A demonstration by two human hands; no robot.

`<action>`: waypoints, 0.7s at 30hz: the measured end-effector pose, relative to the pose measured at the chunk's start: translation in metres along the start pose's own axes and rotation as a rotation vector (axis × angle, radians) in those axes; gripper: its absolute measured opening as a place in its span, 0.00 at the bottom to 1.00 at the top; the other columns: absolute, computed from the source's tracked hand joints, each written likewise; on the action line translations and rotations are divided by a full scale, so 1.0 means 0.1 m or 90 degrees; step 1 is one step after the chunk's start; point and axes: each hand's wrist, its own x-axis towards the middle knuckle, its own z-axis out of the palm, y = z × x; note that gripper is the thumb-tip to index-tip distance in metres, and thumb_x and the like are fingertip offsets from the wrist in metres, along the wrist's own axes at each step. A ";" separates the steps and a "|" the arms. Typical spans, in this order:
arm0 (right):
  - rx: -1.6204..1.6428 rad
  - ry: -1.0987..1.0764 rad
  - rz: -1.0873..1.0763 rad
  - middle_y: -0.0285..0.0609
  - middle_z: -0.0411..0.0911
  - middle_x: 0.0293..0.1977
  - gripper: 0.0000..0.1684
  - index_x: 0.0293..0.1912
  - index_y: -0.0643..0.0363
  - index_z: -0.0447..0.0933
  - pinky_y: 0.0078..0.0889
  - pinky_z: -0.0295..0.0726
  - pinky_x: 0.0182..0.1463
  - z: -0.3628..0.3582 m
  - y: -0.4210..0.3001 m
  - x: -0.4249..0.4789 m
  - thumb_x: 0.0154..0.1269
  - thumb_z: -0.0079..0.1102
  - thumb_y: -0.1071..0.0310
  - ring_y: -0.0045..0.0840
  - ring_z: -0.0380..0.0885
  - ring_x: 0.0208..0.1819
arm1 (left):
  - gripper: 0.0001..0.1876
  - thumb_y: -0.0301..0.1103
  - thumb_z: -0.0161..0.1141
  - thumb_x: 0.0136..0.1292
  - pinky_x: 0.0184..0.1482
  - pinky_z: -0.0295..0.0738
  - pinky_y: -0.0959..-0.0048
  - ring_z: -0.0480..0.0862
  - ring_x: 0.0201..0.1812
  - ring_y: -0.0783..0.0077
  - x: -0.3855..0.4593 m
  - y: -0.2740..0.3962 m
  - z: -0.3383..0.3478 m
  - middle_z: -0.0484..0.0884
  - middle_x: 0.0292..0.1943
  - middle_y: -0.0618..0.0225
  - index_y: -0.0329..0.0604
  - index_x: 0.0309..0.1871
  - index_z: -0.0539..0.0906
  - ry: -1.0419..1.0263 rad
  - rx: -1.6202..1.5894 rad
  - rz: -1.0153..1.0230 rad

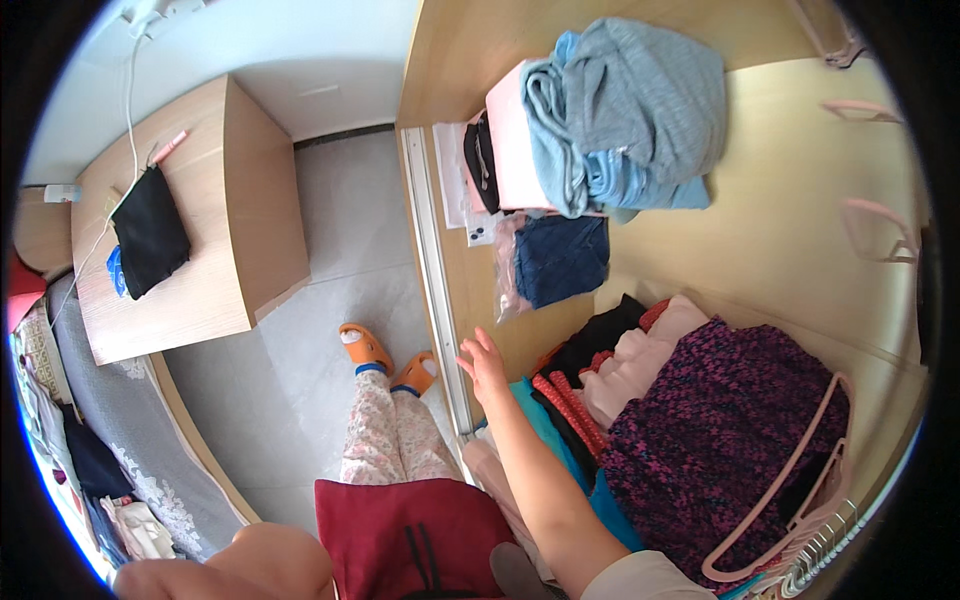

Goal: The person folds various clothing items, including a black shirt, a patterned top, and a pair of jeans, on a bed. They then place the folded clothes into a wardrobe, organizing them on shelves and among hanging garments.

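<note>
My right hand (486, 365) reaches over the wardrobe's front edge with its fingers apart and nothing in them. Nearest to it lie a folded dark blue denim garment (562, 259) and a clear plastic bag (512, 300) beside it. My left arm is bent at the lower left; its hand is out of view. A dark red garment (405, 517) with black cords covers my front above floral trousers; I cannot tell whether it is worn or held. A pile of clothes, with a purple floral garment (720, 420) on top, lies to the right of my right forearm.
Grey and light blue folded clothes (645, 105) sit by a pink box (516, 142) in the wardrobe (795, 165). Pink hangers (784, 480) hang at the right. Across the grey floor (345, 202), a wooden desk (202, 225) holds a black pouch (152, 232) and a white cable (129, 97).
</note>
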 end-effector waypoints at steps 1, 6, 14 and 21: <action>-0.009 -0.011 0.004 0.39 0.66 0.54 0.38 0.68 0.60 0.53 0.36 0.74 0.56 0.03 -0.08 -0.05 0.60 0.55 0.67 0.22 0.69 0.50 | 0.04 0.31 0.56 0.57 0.35 0.65 0.71 0.69 0.34 0.62 -0.03 0.02 -0.08 0.70 0.36 0.63 0.43 0.31 0.75 0.000 -0.030 -0.002; -0.010 -0.044 -0.015 0.43 0.66 0.55 0.36 0.67 0.60 0.54 0.36 0.74 0.56 0.04 -0.31 -0.12 0.62 0.55 0.68 0.27 0.70 0.54 | 0.04 0.31 0.58 0.56 0.36 0.68 0.70 0.72 0.35 0.62 -0.36 0.74 -0.85 0.73 0.35 0.62 0.42 0.31 0.77 -0.043 -0.275 0.075; -0.003 -0.089 0.007 0.46 0.69 0.54 0.31 0.64 0.63 0.59 0.34 0.76 0.54 -0.17 -0.41 -0.21 0.64 0.54 0.67 0.31 0.74 0.50 | 0.04 0.30 0.61 0.53 0.38 0.72 0.69 0.76 0.36 0.61 -1.06 1.90 -2.52 0.78 0.35 0.60 0.40 0.30 0.80 -0.281 -0.629 0.441; 0.129 -0.106 -0.046 0.49 0.74 0.51 0.26 0.60 0.61 0.63 0.36 0.75 0.55 -0.27 -1.45 -0.41 0.64 0.54 0.65 0.33 0.75 0.52 | 0.05 0.29 0.63 0.51 0.40 0.75 0.68 0.80 0.37 0.60 -1.12 2.09 -2.89 0.82 0.35 0.59 0.38 0.30 0.83 -0.399 -0.652 0.586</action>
